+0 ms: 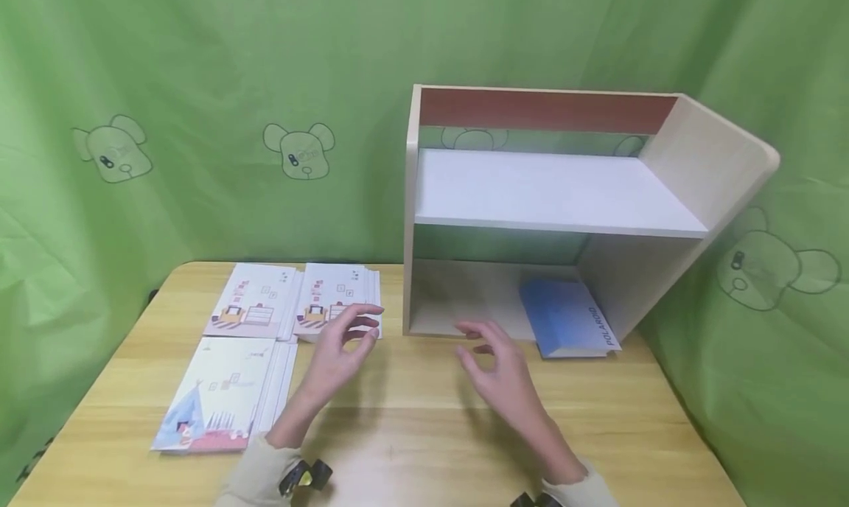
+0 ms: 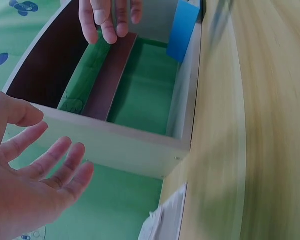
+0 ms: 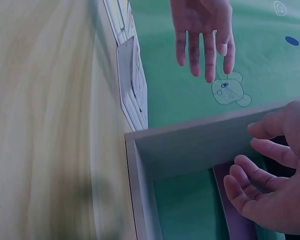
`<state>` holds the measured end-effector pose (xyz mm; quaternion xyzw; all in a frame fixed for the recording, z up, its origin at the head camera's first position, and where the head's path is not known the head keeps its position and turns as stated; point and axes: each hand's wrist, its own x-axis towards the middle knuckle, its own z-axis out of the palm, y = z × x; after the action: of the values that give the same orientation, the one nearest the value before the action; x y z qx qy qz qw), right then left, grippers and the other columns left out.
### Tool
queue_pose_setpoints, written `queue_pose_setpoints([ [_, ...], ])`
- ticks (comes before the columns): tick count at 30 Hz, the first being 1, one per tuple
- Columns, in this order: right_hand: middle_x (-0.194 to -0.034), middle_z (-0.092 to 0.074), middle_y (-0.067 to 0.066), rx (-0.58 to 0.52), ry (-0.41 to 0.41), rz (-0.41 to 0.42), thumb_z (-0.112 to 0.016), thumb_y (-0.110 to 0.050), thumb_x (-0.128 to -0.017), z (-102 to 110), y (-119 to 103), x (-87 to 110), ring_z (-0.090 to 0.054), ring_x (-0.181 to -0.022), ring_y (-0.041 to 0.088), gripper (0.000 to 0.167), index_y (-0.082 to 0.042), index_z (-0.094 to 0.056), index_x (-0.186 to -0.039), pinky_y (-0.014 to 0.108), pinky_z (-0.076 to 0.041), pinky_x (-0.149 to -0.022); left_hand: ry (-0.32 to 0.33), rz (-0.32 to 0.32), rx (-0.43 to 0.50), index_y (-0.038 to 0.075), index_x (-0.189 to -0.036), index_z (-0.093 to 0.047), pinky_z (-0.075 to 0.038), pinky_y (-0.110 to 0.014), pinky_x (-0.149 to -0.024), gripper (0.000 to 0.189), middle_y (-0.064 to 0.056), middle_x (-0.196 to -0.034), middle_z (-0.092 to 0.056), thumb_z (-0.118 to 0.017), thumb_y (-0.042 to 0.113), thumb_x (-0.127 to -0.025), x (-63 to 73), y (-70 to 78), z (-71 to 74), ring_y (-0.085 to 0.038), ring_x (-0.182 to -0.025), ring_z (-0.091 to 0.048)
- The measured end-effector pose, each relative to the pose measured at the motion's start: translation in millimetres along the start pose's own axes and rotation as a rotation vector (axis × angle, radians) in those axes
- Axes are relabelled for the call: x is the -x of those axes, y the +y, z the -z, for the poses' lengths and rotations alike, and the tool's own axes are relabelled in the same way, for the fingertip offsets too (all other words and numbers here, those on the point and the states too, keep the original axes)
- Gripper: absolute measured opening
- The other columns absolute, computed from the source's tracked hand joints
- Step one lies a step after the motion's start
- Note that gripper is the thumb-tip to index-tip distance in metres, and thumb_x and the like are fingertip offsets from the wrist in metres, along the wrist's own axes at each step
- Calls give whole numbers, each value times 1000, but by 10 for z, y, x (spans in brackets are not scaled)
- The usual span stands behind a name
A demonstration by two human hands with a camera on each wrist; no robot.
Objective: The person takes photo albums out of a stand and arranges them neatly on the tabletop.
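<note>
My left hand [image 1: 338, 358] hovers over the table close to the near edge of the right-hand book stack [image 1: 329, 289], its fingers loosely bent and holding nothing. In the left wrist view the same hand [image 2: 37, 175] shows spread, relaxed fingers. My right hand [image 1: 499, 374] hangs in front of the shelf's lower opening, also holding nothing; the right wrist view shows its fingers [image 3: 252, 182] loosely curved. A blue book [image 1: 570, 317] marked POLAROID lies flat on the bottom board at the right of the two-tier wooden shelf [image 1: 410, 234].
Another stack of white illustrated books [image 1: 255, 301] lies at the back left. In front of it sits a stack with a tent picture on its cover [image 1: 219, 396]. The shelf's white upper board [image 1: 544, 190] spans its width. A green curtain [image 1: 219, 219] hangs behind the wooden table [image 1: 391, 448].
</note>
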<state>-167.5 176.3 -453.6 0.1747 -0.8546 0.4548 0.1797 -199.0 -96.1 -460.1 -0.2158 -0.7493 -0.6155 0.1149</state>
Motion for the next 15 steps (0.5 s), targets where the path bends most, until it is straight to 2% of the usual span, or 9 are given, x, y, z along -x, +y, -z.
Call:
queue_pose_setpoints([
  [8,-117,-69,5,-10,33,-12,-75,3,-89,170,104,-15,-64,-108,31,34,-2,-68,-123,51,-61,-87,-36,14,22,3,-125,-65,-58,-42,-96,32,-13,-127,-67,-64,-6,-94,-47,16,-186,-27,-108,-67],
  [15,-116,-69,3,-15,52,-13,-75,3,-89,201,144,19,-63,-107,29,35,-2,-69,-123,48,-61,-87,-52,6,32,2,-126,-65,-58,-46,-96,32,-13,-127,-67,-64,-4,-95,-61,-1,-277,-37,-110,-66],
])
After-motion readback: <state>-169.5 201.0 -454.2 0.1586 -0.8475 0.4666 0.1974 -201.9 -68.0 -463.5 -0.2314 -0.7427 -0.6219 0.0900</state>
